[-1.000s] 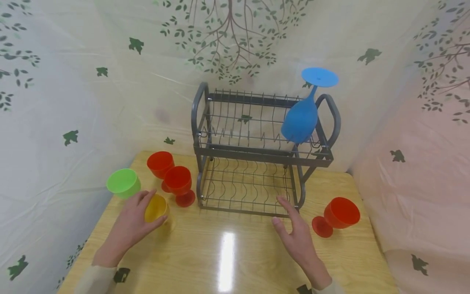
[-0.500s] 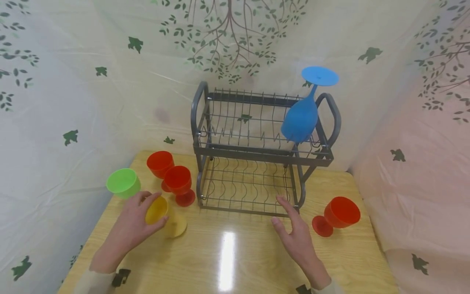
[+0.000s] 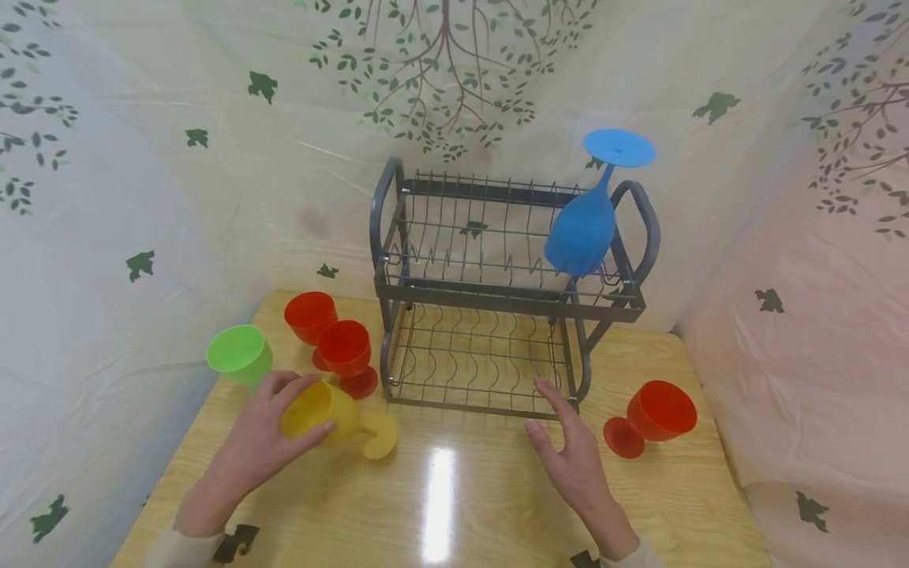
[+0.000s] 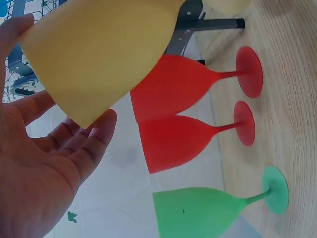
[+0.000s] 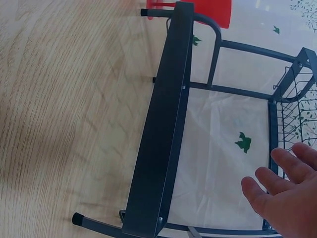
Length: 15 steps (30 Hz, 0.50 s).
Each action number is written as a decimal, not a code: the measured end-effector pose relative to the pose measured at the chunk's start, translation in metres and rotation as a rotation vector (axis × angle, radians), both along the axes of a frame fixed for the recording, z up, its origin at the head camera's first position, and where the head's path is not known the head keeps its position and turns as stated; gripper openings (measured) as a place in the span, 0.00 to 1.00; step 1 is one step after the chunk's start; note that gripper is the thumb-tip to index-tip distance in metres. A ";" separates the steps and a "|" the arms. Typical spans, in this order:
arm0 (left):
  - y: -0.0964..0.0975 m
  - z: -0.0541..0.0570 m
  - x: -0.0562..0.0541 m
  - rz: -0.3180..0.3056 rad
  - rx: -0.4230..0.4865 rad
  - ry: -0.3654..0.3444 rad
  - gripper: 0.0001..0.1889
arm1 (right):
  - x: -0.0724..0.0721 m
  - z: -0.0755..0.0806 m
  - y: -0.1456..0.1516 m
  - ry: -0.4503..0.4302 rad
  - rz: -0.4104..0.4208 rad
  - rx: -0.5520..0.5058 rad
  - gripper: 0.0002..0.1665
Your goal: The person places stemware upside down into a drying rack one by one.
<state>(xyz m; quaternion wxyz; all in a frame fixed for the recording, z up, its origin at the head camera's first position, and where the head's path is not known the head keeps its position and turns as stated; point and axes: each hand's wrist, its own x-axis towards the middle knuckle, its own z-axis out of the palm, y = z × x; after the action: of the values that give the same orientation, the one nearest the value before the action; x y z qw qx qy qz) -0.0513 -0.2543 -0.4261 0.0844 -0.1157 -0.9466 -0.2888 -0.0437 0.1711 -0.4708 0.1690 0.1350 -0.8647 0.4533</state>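
Observation:
My left hand (image 3: 252, 442) holds a yellow plastic goblet (image 3: 346, 412) by its bowl near the rim, thumb on one side and fingers on the other. The goblet is tilted, its mouth toward my palm and its foot pointing right. In the left wrist view the yellow bowl (image 4: 106, 47) hides part of the fingers. Beyond it stand two red goblets (image 3: 346, 347) and a green goblet (image 3: 240, 353), all upright. My right hand (image 3: 578, 465) hovers in front of the rack's right end, fingers spread and holding nothing.
A dark two-tier dish rack (image 3: 507, 298) stands at the back middle. A blue goblet (image 3: 581, 233) sits upside down on its upper tier, at the right. Another red goblet (image 3: 660, 412) stands on the wooden table (image 3: 383, 513) at the right. Patterned cloth (image 3: 234, 197) hangs behind.
The yellow goblet has tipped over in my left hand, its foot swinging out to the right from beneath the bowl. My right hand has stayed where it was.

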 end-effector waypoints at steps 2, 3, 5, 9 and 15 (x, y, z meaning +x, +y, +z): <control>0.002 0.001 0.001 -0.004 0.019 -0.008 0.33 | 0.000 0.000 0.000 0.000 -0.001 -0.003 0.35; 0.003 0.001 0.002 -0.005 0.029 -0.015 0.33 | 0.001 0.000 -0.001 -0.001 -0.001 -0.006 0.35; 0.005 0.002 0.003 -0.010 0.058 -0.035 0.33 | 0.001 0.000 -0.001 -0.005 0.003 -0.008 0.35; 0.009 0.000 0.003 -0.032 0.131 -0.070 0.33 | 0.001 0.000 -0.003 -0.005 0.010 -0.013 0.35; 0.015 -0.008 0.001 -0.071 0.232 -0.079 0.32 | 0.001 0.003 -0.004 -0.015 0.015 -0.012 0.34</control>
<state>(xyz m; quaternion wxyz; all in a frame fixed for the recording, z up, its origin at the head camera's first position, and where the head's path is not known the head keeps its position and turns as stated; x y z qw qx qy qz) -0.0501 -0.2393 -0.4336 0.0498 -0.1273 -0.9047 -0.4035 -0.0427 0.1674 -0.4677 0.1600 0.1372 -0.8621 0.4608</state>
